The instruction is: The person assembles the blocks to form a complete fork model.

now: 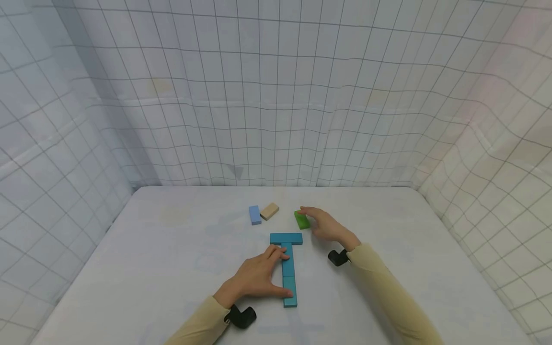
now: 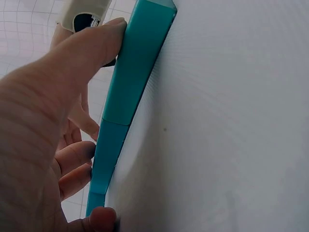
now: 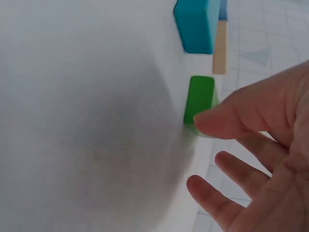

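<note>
Several teal blocks lie on the table in a T shape: a crosswise block [image 1: 286, 238] at the far end and a stem of two end-to-end blocks, the nearer one [image 1: 291, 302] toward me. My left hand [image 1: 258, 275] lies along the stem's left side, its thumb near the closer block and its fingers at the farther stem block [image 1: 288, 268]. In the left wrist view, the thumb touches the teal block [image 2: 137, 63]. My right hand [image 1: 327, 226] is spread at a green block [image 1: 302, 220]. The right wrist view shows its thumb overlapping the green block [image 3: 200, 99]; contact is unclear.
Beyond the T lie a light blue block [image 1: 255, 215] and a plain wooden block [image 1: 270, 211], close together. The white table [image 1: 172, 249] is bounded by grid-patterned white curtains [image 1: 276, 120] at the back and both sides.
</note>
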The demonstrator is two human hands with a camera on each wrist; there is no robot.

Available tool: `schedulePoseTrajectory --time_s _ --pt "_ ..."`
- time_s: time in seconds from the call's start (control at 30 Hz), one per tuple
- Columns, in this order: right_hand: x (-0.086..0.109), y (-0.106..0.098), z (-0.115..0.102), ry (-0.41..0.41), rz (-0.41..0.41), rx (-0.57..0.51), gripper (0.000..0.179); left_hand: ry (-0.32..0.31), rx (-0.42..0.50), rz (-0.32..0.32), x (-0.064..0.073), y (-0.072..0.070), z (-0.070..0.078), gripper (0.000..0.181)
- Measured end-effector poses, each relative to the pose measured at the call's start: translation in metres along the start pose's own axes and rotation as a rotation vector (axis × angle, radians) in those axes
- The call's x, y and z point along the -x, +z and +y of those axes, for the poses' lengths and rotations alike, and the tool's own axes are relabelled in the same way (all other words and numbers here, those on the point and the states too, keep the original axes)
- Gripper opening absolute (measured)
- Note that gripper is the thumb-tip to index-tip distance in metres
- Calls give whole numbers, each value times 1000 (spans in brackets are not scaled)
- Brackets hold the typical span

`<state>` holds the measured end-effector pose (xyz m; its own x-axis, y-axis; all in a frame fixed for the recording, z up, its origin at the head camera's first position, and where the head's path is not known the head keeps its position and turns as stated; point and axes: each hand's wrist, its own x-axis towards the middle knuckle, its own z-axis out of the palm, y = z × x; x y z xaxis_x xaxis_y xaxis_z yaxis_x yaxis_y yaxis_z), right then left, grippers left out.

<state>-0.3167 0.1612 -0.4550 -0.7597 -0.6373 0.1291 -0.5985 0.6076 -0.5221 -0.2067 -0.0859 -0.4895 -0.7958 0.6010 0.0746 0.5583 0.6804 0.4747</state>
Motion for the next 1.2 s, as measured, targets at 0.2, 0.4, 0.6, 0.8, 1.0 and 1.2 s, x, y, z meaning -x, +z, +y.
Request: schedulePoseTrajectory --time_s 0.2,0.4,0.6,0.8,1.0,1.2 --pt "-10 0 8 4 -92 -20 61 -14 7 -9 0 -1 1 86" --pt "-10 1 13 13 -94 -22 53 -18 -5 -10 1 -1 2 86" --pt "-9 3 17 38 -41 -13 45 -14 -8 -5 1 -1 1 85" --pt "-3 4 19 83 -9 -12 46 -17 -2 -7 1 -1 1 85" --pt "2 6 18 92 44 -18 48 -14 5 -9 0 0 1 85" --pt "1 10 19 104 95 -79 47 -16 4 -5 0 0 1 86"
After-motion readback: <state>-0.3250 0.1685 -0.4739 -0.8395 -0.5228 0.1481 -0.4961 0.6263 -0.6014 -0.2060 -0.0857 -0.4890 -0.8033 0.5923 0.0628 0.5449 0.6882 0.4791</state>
